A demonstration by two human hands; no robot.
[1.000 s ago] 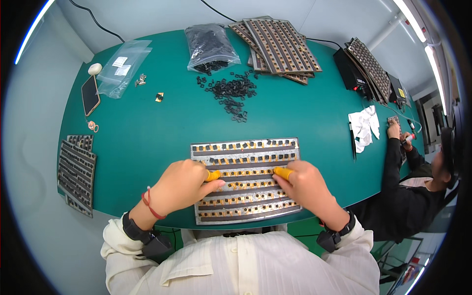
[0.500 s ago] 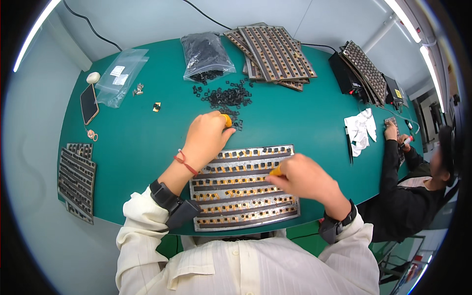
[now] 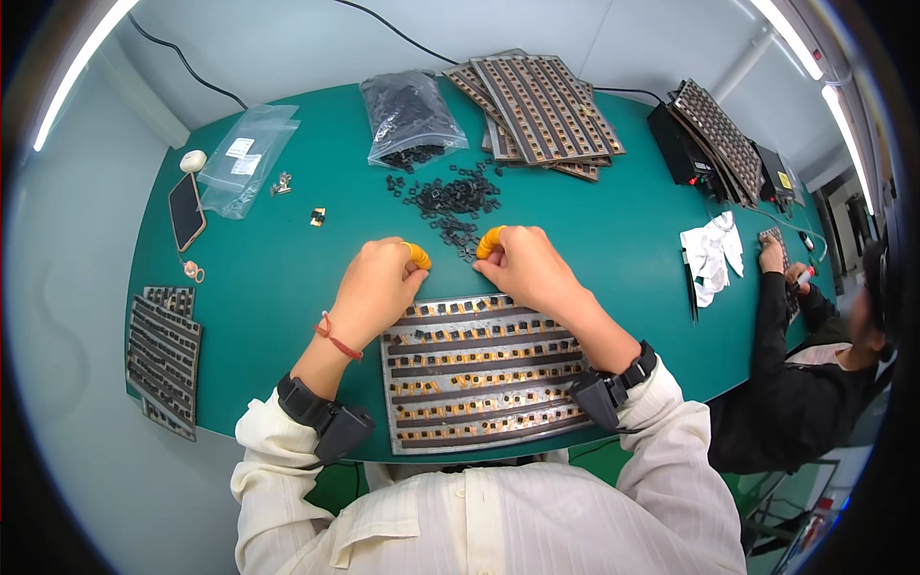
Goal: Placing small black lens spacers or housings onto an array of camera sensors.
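A flat tray [image 3: 487, 387] with rows of small black square pieces and gold contacts lies in front of me at the table's near edge. Beyond it is a loose pile of black square pieces [image 3: 458, 196]. My left hand [image 3: 376, 290] is pinched closed just above the tray's far left corner. My right hand [image 3: 527, 271] has its thumb and index finger pressed together by the pile's near end. Both hands wear yellow finger covers. Whatever either pinch holds is too small or hidden to make out.
Behind the pile stand a clear bag of black pieces [image 3: 412, 115] and stacked trays [image 3: 546, 110]. More trays [image 3: 163, 355], a phone [image 3: 187, 211] and plastic bags [image 3: 247, 163] lie left. At right are a white cloth [image 3: 711, 257], tweezers [image 3: 689, 287] and a co-worker [image 3: 805, 383].
My right hand has moved from over the tray's right side up to the pile. My left hand has drawn back from the pile toward the tray's far left corner.
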